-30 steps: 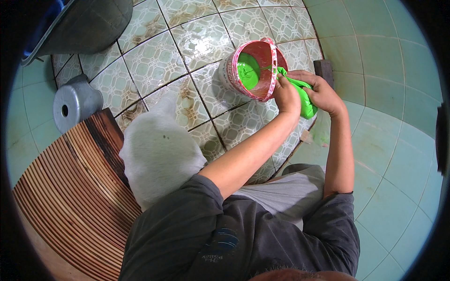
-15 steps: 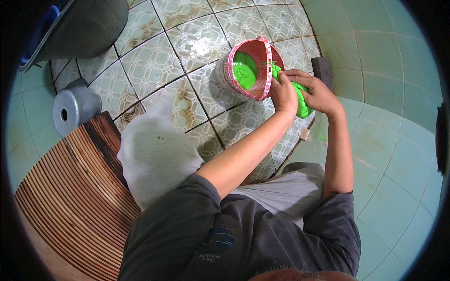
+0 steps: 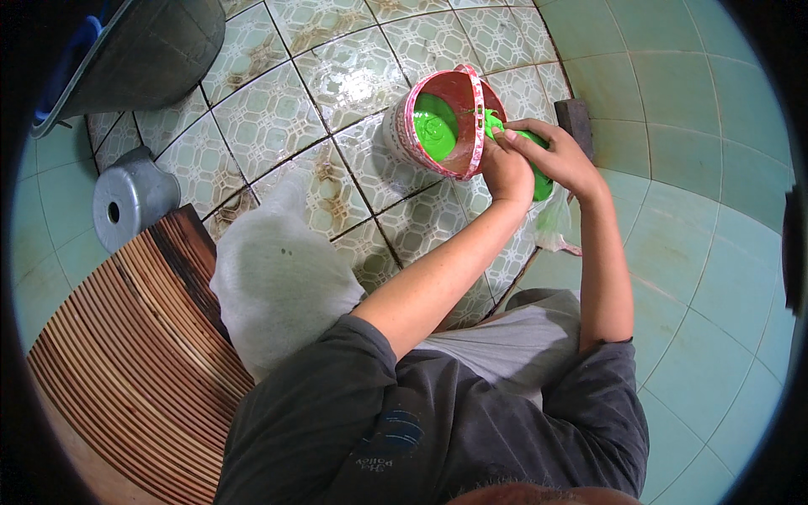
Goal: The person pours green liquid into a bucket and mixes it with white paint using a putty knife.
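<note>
My left hand (image 3: pixel 507 172) and my right hand (image 3: pixel 566 156) are close together at the right rim of a small red-and-white bucket (image 3: pixel 399 135). Both are closed around a plastic bag (image 3: pixel 543 182) of bright green, thick liquid, squeezing it between them. The bag's green end reaches over the rim beside the bucket's upright handle (image 3: pixel 479 109). Below my right hand hangs its clear, green-smeared part. Green liquid (image 3: pixel 435 126) lies in the bucket, with ripple marks on its surface. My left fingers are partly hidden by my right hand.
A large dark tub (image 3: pixel 156 55) stands at the upper left, with a grey plastic stool-shaped item (image 3: pixel 135 198) below it. A slatted wooden board (image 3: pixel 139 337) lies to my left. A dark block (image 3: pixel 575 126) rests against the tiled wall, right of the bucket.
My right hand has shifted up and closed further over the bag, nearer my left hand. The bag's clear part now hangs below, and less green shows between the hands.
</note>
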Available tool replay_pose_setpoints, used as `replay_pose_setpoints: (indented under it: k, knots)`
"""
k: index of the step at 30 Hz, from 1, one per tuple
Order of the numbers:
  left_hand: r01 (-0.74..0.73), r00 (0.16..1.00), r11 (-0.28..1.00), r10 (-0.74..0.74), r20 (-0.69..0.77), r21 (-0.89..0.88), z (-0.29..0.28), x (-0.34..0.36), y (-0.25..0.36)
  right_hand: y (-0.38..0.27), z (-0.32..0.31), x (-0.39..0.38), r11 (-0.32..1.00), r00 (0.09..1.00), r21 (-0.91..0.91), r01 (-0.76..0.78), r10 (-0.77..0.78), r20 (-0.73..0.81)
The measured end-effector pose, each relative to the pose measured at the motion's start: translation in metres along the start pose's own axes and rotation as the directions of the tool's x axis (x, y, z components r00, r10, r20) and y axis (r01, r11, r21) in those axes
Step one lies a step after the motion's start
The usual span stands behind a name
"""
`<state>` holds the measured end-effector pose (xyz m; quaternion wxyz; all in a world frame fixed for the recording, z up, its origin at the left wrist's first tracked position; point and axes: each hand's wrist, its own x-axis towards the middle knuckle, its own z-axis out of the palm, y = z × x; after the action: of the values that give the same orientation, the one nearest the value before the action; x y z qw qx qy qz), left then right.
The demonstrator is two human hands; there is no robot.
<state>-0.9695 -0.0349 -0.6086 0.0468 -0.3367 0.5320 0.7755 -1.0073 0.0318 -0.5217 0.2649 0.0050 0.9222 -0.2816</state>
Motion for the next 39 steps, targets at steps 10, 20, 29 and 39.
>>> replay_pose_setpoints:
  k: [10, 20, 29, 39]
  knots:
    - [-0.097, 0.991, 0.983, 0.082, 0.102, 0.155, -0.006, 0.003, -0.007, -0.012, 0.014, 0.014, 0.992, 0.992, -0.051, -0.119, 0.117, -0.048]
    - [-0.147, 0.988, 0.964, 0.133, 0.077, 0.221, -0.001, 0.005, -0.018, 0.005, 0.026, 0.024, 0.995, 0.984, 0.049, -0.090, 0.097, -0.151]
    - [-0.135, 0.989, 0.947, 0.110, 0.100, 0.292, -0.002, 0.007, -0.022, 0.015, 0.033, 0.028, 0.990, 0.967, 0.078, -0.120, 0.134, -0.215]
    - [-0.147, 0.984, 0.979, 0.130, 0.122, 0.141, -0.003, -0.007, -0.006, 0.028, 0.029, 0.032, 0.979, 0.966, 0.166, -0.122, 0.156, -0.205]
